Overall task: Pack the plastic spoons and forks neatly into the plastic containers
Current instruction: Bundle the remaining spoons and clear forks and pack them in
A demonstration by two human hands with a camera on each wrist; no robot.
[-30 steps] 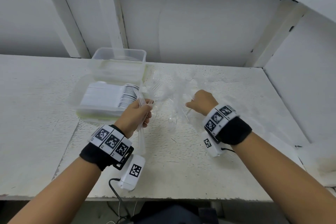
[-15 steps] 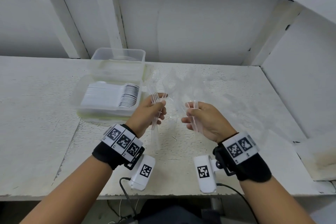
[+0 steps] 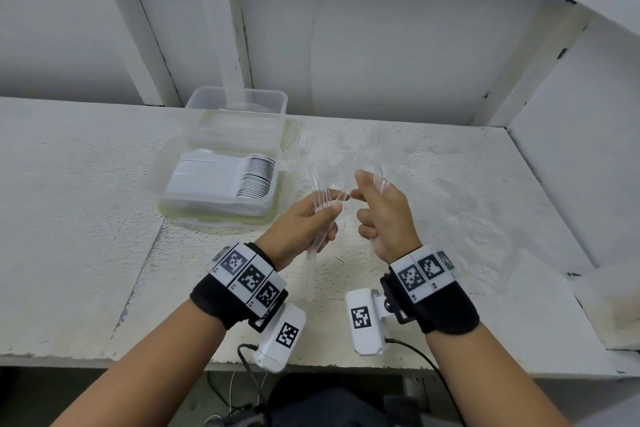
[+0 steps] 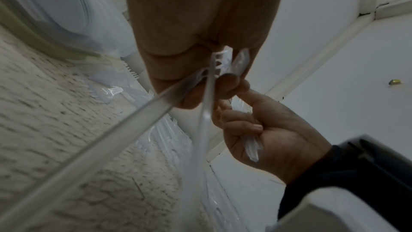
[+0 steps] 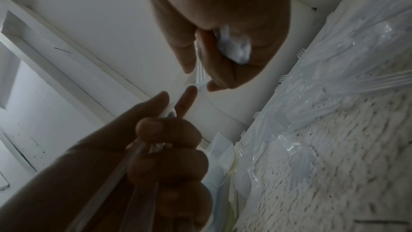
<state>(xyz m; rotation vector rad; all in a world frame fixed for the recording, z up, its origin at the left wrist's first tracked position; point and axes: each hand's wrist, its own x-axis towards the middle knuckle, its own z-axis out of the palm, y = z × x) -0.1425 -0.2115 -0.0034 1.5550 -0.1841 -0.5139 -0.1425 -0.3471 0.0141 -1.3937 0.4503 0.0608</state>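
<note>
Head view shows both hands raised over the middle of the table, close together, each with a few clear forks. Left hand (image 3: 313, 222) has its fingers curled round a small bundle of forks (image 3: 323, 198), tines up and handles hanging below the palm; in the left wrist view those handles splay apart rather than lie flush. Right hand (image 3: 382, 215) is also curled, gripping a couple of forks whose handle ends show at the heel of the palm, its thumb and forefinger reaching toward the left bundle. The step in hand looks like gathering and squaring forks into one stack before packing. Next would likely be passing the right hand's forks across, lining up tines and handles, then carrying the stack to a container. Loose forks (image 3: 460, 211) lie scattered toward the table's right edge. Toward the far left of the table, one container (image 3: 162, 180) already holds a neat row of cutlery, and an empty container (image 3: 239, 97) sits just behind it.
</note>
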